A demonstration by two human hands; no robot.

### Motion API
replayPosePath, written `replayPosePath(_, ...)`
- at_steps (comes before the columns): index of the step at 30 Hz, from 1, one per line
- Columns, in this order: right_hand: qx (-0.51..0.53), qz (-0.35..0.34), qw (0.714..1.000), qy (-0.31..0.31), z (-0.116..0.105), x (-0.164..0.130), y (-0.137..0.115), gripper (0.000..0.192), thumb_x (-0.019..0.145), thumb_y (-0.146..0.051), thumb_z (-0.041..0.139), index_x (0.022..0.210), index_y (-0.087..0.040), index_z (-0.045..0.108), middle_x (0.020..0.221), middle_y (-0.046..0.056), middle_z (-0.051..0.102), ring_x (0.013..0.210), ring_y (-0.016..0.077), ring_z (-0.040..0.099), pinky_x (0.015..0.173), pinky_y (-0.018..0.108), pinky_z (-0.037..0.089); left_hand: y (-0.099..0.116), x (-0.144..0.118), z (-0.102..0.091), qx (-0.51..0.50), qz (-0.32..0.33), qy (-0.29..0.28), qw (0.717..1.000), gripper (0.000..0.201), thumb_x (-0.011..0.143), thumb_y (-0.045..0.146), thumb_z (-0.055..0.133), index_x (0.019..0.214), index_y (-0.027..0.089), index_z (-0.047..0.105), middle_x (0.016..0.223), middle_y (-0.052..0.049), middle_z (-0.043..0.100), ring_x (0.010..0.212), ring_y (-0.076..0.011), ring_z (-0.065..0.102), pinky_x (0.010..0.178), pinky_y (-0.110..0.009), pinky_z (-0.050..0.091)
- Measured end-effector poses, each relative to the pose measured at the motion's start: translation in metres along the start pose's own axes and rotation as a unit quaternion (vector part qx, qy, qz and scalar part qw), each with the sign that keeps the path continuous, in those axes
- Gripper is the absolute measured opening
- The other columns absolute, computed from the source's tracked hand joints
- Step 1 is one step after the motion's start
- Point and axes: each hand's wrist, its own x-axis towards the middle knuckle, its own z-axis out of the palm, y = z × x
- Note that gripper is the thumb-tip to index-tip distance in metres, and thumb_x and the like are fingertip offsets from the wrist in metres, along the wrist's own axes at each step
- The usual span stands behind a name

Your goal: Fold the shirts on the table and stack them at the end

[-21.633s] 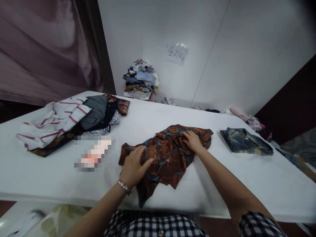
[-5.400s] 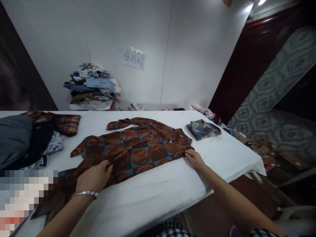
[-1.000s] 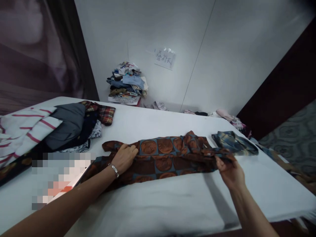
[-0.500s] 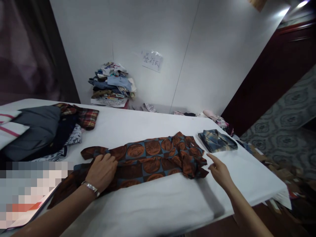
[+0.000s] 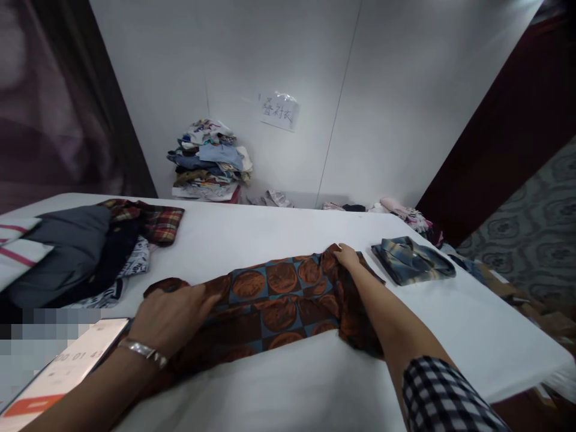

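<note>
A brown shirt (image 5: pixel 281 288) with orange circles and blue squares lies stretched across the white table (image 5: pixel 288 384), its long side running left to right. My left hand (image 5: pixel 173 318), with a silver bracelet on the wrist, is closed on the shirt's left end; its fingertips are partly hidden in the cloth. At the far right corner of the shirt, near the collar, my right hand (image 5: pixel 347 257) pinches the fabric. The right forearm, in a black-and-white checked sleeve, covers part of the shirt's right end. A folded blue plaid shirt (image 5: pixel 411 261) rests just right of it.
Heaped clothes (image 5: pixel 76 240) and a red plaid garment (image 5: pixel 164 223) occupy the table's left side. A phone (image 5: pixel 67 366) showing a timer is at the lower left. Behind the table stand a tall clothes stack (image 5: pixel 211 159) and more garments (image 5: pixel 405 213). A paper sign (image 5: pixel 279 111) hangs on the wall.
My right hand has moved left and away from me, from beside the shirt onto its far right corner, and now grips it. My left hand has shifted slightly left and nearer.
</note>
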Motion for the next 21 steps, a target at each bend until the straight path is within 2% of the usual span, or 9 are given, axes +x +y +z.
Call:
replayPosePath(2,-0.005,0.021,1.0,0.013,0.001,0.008,0.009,0.04,0.084,-0.027,0.049,0.121,-0.016,0.061,0.119,0.013,0.065,0.113,0.0252,0.059,0.092,0.032,0.044,0.0,0.02,0.005,0.002,0.03,0.009,1.0,0.046,0.089,0.051,0.031,0.086,0.02,0.065,0.089,-0.012,0.072,0.085,-0.0305,0.066,0.08,-0.045,0.044)
replayPosePath(5,-0.016,0.062,0.997,0.035,-0.001,0.012,0.028,0.04,0.083,-0.023,0.046,0.118,-0.017,0.063,0.116,0.012,0.066,0.108,0.0253,0.061,0.088,0.031,0.045,0.0,0.048,0.037,-0.066,0.059,-0.014,0.996,0.048,0.086,0.05,0.034,0.108,0.018,0.063,0.124,-0.016,0.062,0.116,-0.0319,0.055,0.093,-0.049,0.041)
replayPosePath(8,-0.023,0.08,0.996,0.038,-0.002,0.01,0.045,0.039,0.078,-0.02,0.051,0.113,-0.016,0.067,0.113,0.013,0.068,0.107,0.027,0.061,0.085,0.03,0.046,-0.003,0.063,0.075,-0.105,0.02,-0.083,0.991,0.061,0.084,0.052,0.033,0.13,0.016,0.051,0.146,-0.016,0.041,0.135,-0.035,0.034,0.098,-0.059,0.035)
replayPosePath(10,-0.02,0.078,0.996,0.039,-0.001,0.008,0.052,0.039,0.077,-0.021,0.053,0.113,-0.018,0.067,0.112,0.011,0.068,0.107,0.0265,0.061,0.085,0.03,0.045,-0.006,0.064,0.09,-0.112,0.0,-0.102,0.988,0.066,0.083,0.054,0.03,0.135,0.017,0.046,0.148,-0.016,0.037,0.135,-0.0369,0.031,0.096,-0.064,0.035)
replayPosePath(12,-0.011,0.07,0.997,0.039,0.001,0.007,0.055,0.04,0.077,-0.022,0.054,0.114,-0.018,0.067,0.112,0.011,0.069,0.107,0.0263,0.061,0.086,0.03,0.045,-0.009,0.062,0.094,-0.115,-0.012,-0.097,0.988,0.068,0.083,0.057,0.027,0.136,0.019,0.046,0.147,-0.016,0.038,0.133,-0.0392,0.032,0.092,-0.067,0.036)
replayPosePath(16,0.025,0.049,0.998,0.039,-0.004,0.006,0.051,0.04,0.077,-0.022,0.056,0.115,-0.013,0.066,0.109,0.014,0.069,0.106,0.0276,0.062,0.089,0.033,0.045,-0.011,0.057,0.088,-0.146,-0.057,-0.087,0.984,0.072,0.081,0.063,0.028,0.136,0.02,0.047,0.146,-0.017,0.038,0.132,-0.0446,0.03,0.091,-0.073,0.032)
replayPosePath(19,0.071,0.03,0.996,0.044,-0.019,-0.005,0.048,0.046,0.081,-0.026,0.055,0.123,-0.009,0.06,0.105,0.014,0.07,0.102,0.0259,0.063,0.088,0.034,0.047,-0.011,0.054,0.082,-0.166,-0.07,-0.07,0.981,0.073,0.081,0.064,0.029,0.135,0.018,0.047,0.146,-0.019,0.038,0.131,-0.0447,0.032,0.093,-0.073,0.029)
replayPosePath(21,0.102,0.014,0.994,0.045,-0.032,-0.025,0.052,0.048,0.085,-0.031,0.051,0.128,-0.011,0.055,0.105,0.012,0.07,0.098,0.023,0.065,0.085,0.033,0.049,-0.013,0.049,0.078,-0.16,-0.057,-0.034,0.985,0.07,0.083,0.061,0.031,0.134,0.016,0.047,0.147,-0.021,0.037,0.133,-0.0423,0.032,0.098,-0.072,0.024)
